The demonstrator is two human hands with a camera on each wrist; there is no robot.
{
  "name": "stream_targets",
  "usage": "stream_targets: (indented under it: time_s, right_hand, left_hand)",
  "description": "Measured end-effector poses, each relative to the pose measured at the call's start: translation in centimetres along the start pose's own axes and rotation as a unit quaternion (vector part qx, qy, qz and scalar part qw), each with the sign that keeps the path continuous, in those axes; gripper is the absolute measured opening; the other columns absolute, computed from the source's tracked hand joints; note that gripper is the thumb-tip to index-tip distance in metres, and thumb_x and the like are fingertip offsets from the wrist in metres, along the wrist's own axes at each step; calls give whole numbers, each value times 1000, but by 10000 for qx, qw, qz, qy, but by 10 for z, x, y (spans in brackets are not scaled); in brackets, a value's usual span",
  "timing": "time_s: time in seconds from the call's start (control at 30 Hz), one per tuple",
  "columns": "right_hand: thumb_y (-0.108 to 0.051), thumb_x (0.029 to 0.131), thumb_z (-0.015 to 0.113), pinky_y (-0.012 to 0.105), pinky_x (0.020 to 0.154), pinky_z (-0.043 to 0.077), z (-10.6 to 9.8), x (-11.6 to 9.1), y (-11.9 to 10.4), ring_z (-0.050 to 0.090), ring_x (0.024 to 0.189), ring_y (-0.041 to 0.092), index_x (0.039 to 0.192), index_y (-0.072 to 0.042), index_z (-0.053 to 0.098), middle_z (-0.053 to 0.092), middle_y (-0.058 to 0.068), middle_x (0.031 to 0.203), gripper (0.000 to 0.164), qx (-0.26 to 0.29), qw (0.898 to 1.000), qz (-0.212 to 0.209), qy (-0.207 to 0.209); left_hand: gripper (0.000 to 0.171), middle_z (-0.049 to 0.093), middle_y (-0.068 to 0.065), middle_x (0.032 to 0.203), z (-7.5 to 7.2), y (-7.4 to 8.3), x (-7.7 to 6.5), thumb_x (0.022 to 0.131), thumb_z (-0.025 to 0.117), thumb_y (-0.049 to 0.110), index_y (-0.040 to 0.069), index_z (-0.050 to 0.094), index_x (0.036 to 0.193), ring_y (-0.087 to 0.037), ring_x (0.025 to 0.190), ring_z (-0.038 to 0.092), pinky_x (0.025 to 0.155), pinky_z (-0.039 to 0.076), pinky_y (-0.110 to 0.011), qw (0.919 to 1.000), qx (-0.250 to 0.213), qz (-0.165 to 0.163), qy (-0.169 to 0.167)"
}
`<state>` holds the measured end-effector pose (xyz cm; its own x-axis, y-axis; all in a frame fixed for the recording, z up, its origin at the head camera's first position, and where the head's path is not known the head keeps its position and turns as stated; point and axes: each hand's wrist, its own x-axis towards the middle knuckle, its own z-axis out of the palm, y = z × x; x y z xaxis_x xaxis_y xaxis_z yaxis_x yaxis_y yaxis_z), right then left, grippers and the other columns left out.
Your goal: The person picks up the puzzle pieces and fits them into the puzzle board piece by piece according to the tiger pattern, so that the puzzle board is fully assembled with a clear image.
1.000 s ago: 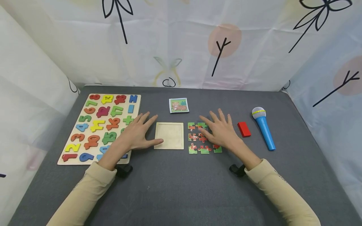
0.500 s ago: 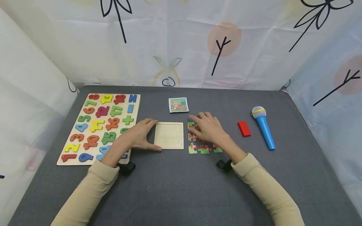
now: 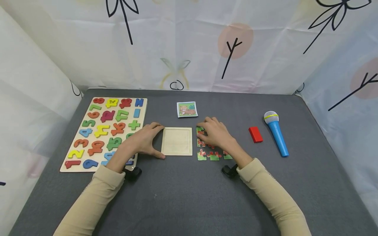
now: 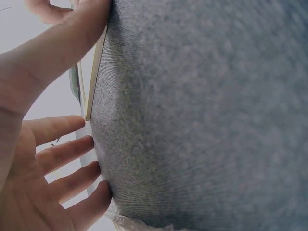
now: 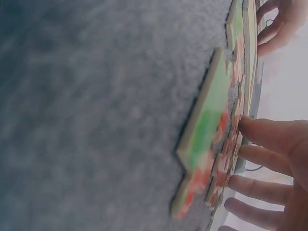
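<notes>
Both hands are unclenched, and neither shows anything in its grip. The left hand (image 3: 143,140) curves around one side of the tray (image 3: 177,141), thumb by its 7 o'clock corner, forefinger by its 11 o'clock corner. The right hand (image 3: 218,133) is low over the pieces (image 3: 202,158), thumb and forefinger parted about the 10 o'clock one; whether they touch it, I cannot tell.

What counts is that the tray sits between the hands: 3 o'clock from the left, which is nearer, and 9 o'clock from the right. It looks roughly square, so it has no clear long axis. The pieces lie just beside it, at 3 o'clock.

The left wrist view shows a fingertip at the tray's corner and its thin edge side-on; the right wrist view shows the pieces' thickness. Only the head view gives their rows, partly covered.

Farther out on the bench (image 3: 189,196), the card (image 3: 187,109) lies toward 12 o'clock from the tray, the number board (image 3: 142,113) at 9, the red block (image 3: 255,134) and microphone (image 3: 278,137) at 3.
</notes>
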<state>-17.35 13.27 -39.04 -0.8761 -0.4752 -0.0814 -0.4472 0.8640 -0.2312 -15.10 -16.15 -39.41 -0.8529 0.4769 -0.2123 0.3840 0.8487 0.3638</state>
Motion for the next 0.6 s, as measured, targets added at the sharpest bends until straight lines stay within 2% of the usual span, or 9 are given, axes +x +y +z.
stream_targets:
  time_s: [0.23, 0.6]
  right_hand:
    - [-29, 96, 73, 31, 60, 41, 0, 3, -4, 56, 91, 28, 127, -14, 73, 67, 10, 110, 34, 22, 10000, -54, 35]
    - [-25, 96, 71, 36, 61, 49, 1, 5, -8, 63, 97, 32, 120, -10, 75, 70, 13, 112, 29, 38, 9999, -61, 105]
  left_hand:
    - [113, 41, -20, 157, 1, 1, 2, 67, 92, 56, 8, 42, 156, -43, 141, 44, 112, 44, -59, 9999, 101, -17, -3]
    - [114, 43, -20, 155, 1, 1, 4, 64, 94, 56, 8, 44, 155, -42, 140, 45, 112, 44, -59, 9999, 93, -109, 25]
